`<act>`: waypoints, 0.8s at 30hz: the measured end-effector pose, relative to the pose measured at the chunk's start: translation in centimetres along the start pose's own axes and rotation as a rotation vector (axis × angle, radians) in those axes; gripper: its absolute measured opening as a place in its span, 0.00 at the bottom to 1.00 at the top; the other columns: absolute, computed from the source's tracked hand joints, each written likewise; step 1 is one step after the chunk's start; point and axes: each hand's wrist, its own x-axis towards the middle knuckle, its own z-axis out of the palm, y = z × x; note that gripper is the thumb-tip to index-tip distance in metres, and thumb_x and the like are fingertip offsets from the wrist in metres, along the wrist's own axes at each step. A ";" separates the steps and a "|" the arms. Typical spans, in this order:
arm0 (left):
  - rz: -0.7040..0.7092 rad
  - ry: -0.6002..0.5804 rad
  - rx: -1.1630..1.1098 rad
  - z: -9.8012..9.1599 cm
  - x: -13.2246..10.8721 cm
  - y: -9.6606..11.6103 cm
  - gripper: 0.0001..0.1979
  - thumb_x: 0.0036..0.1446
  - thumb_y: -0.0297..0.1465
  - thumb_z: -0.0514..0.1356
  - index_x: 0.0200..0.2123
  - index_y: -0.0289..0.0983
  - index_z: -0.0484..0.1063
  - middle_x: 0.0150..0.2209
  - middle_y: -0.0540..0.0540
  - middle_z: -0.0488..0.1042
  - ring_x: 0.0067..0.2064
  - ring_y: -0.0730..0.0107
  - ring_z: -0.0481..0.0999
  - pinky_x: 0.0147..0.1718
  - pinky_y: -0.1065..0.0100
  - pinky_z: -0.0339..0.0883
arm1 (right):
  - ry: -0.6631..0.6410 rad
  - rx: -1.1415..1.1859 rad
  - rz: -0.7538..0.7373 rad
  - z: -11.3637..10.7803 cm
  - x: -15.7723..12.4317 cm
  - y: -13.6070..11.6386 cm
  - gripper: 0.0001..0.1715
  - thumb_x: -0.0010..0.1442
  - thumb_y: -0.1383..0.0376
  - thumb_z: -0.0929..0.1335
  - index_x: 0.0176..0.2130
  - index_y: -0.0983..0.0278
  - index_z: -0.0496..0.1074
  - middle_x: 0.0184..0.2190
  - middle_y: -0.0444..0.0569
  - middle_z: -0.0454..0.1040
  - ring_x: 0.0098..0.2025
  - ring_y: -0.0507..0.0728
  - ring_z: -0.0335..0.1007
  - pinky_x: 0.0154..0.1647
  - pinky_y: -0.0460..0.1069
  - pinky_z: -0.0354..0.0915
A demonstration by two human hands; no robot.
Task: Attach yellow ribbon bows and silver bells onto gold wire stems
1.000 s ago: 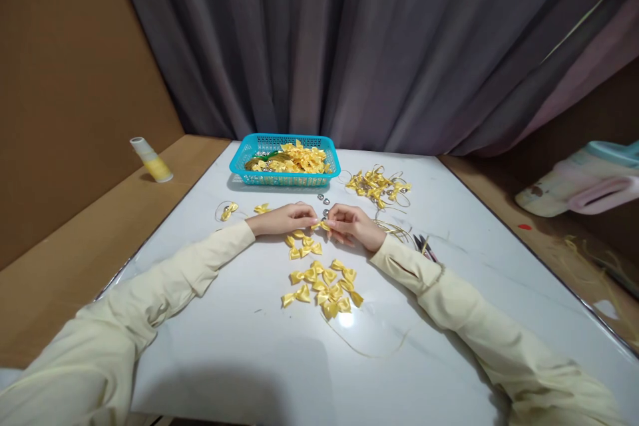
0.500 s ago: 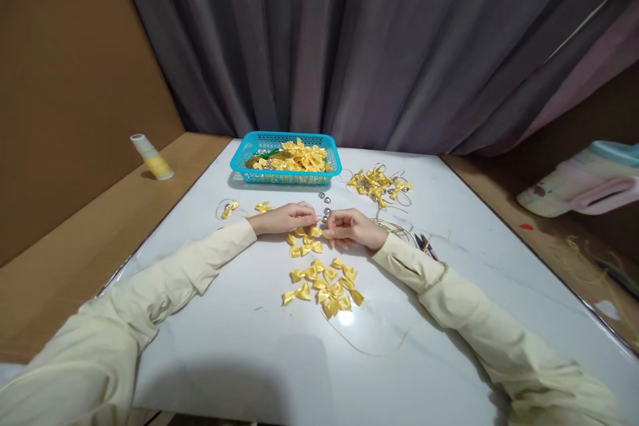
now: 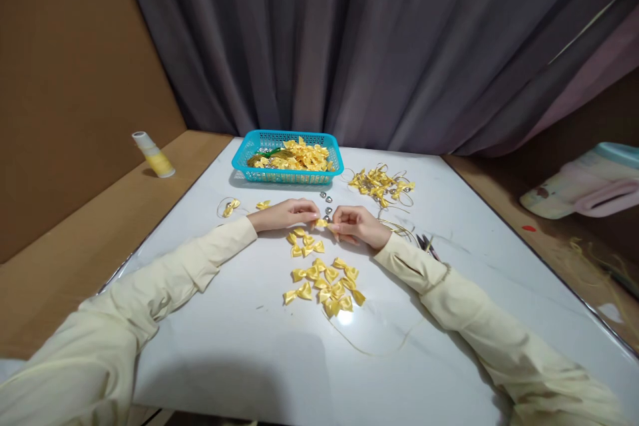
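Note:
Between my two hands is a small yellow ribbon bow (image 3: 322,223), its ends pinched from both sides. My left hand (image 3: 292,213) has thumb and fingertips closed on the bow's left end. On its right end, the fingers of my right hand (image 3: 355,223) are curled and closed. Just beyond my fingertips lie several small silver bells (image 3: 328,210). A small group of yellow bows (image 3: 305,247) rests right below my hands, and a larger cluster of bows (image 3: 327,284) lies closer to me, with a thin cord (image 3: 367,351) trailing from it.
A blue basket (image 3: 288,177) of bows stands at the back. Bows with cords (image 3: 379,184) are piled at its right. Gold cord (image 3: 399,229) and dark-tipped snips (image 3: 428,245) lie past my right wrist. One corded bow (image 3: 230,207) is at left. A yellow thread spool (image 3: 156,157) stands beyond the table's left edge.
A bow from the group in front of my hands is now lifted and held between both. My right hand has shifted slightly right, and my left fingertips have come onto the bow.

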 end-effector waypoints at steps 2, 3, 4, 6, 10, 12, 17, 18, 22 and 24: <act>-0.019 0.128 -0.096 0.1 0.1 -0.2 0.12 0.59 0.40 0.53 0.36 0.35 0.65 0.29 0.51 0.68 0.32 0.73 0.68 0.36 0.69 0.62 | 0.072 -0.001 -0.046 -0.1 0.1 0.2 0.20 0.49 0.55 0.71 0.24 0.65 0.61 0.18 0.42 0.70 0.12 0.44 0.54 0.11 0.40 0.49; -0.028 0.178 -0.105 0.2 0.2 -0.2 0.13 0.58 0.40 0.54 0.35 0.35 0.65 0.27 0.51 0.67 0.31 0.73 0.68 0.35 0.70 0.62 | 0.097 -0.003 -0.064 -0.1 0.1 0.2 0.20 0.49 0.55 0.71 0.25 0.65 0.60 0.18 0.42 0.70 0.12 0.44 0.54 0.11 0.41 0.50; -0.039 0.196 -0.091 0.3 0.3 -0.2 0.14 0.58 0.41 0.55 0.32 0.34 0.65 0.26 0.51 0.67 0.30 0.74 0.68 0.34 0.70 0.62 | 0.113 -0.007 -0.078 0.0 0.2 0.3 0.20 0.50 0.55 0.71 0.25 0.65 0.61 0.19 0.42 0.70 0.13 0.44 0.55 0.12 0.41 0.51; -0.072 0.165 -0.049 0.5 0.4 -0.1 0.17 0.57 0.42 0.55 0.27 0.33 0.67 0.25 0.50 0.69 0.29 0.74 0.67 0.34 0.71 0.61 | 0.120 -0.018 -0.092 0.2 0.2 0.3 0.19 0.50 0.55 0.71 0.26 0.65 0.61 0.19 0.42 0.70 0.13 0.44 0.55 0.12 0.41 0.53; -0.129 0.119 -0.039 0.8 0.4 0.2 0.19 0.54 0.43 0.57 0.26 0.32 0.71 0.25 0.48 0.73 0.28 0.72 0.70 0.32 0.72 0.62 | 0.105 -0.032 -0.090 0.5 0.1 0.2 0.18 0.51 0.55 0.70 0.27 0.66 0.63 0.20 0.43 0.71 0.14 0.45 0.56 0.13 0.42 0.54; -0.136 0.122 -0.051 0.8 0.3 0.2 0.18 0.53 0.43 0.58 0.26 0.31 0.72 0.24 0.47 0.73 0.28 0.72 0.71 0.32 0.72 0.63 | 0.098 -0.033 -0.086 0.5 0.1 0.2 0.17 0.52 0.55 0.70 0.28 0.66 0.64 0.20 0.43 0.71 0.14 0.45 0.56 0.13 0.41 0.53; -0.170 0.088 -0.053 0.2 0.1 0.6 0.17 0.52 0.41 0.59 0.26 0.31 0.73 0.24 0.47 0.74 0.28 0.72 0.71 0.31 0.71 0.63 | 0.065 -0.020 -0.063 0.2 0.2 0.1 0.17 0.53 0.55 0.69 0.29 0.67 0.65 0.21 0.45 0.72 0.14 0.44 0.56 0.12 0.41 0.51; -0.185 0.070 -0.038 0.1 0.1 0.9 0.16 0.52 0.41 0.59 0.26 0.31 0.73 0.24 0.47 0.74 0.28 0.72 0.71 0.31 0.71 0.62 | 0.056 -0.017 -0.057 0.2 0.2 0.1 0.17 0.53 0.55 0.69 0.30 0.67 0.65 0.22 0.45 0.72 0.14 0.44 0.57 0.12 0.41 0.50; -0.235 0.001 0.074 -0.8 0.0 2.7 0.16 0.53 0.40 0.58 0.25 0.32 0.73 0.24 0.47 0.73 0.27 0.73 0.69 0.30 0.72 0.60 | 0.022 -0.001 -0.043 0.2 0.2 0.1 0.17 0.52 0.56 0.70 0.32 0.66 0.62 0.19 0.43 0.72 0.13 0.44 0.56 0.11 0.40 0.49; -0.256 -0.017 0.144 -1.7 -0.2 3.7 0.17 0.55 0.40 0.56 0.25 0.32 0.73 0.25 0.46 0.74 0.27 0.73 0.68 0.29 0.72 0.58 | 0.010 0.005 -0.041 0.2 0.3 0.1 0.17 0.52 0.57 0.70 0.33 0.65 0.60 0.18 0.41 0.71 0.13 0.44 0.55 0.11 0.39 0.48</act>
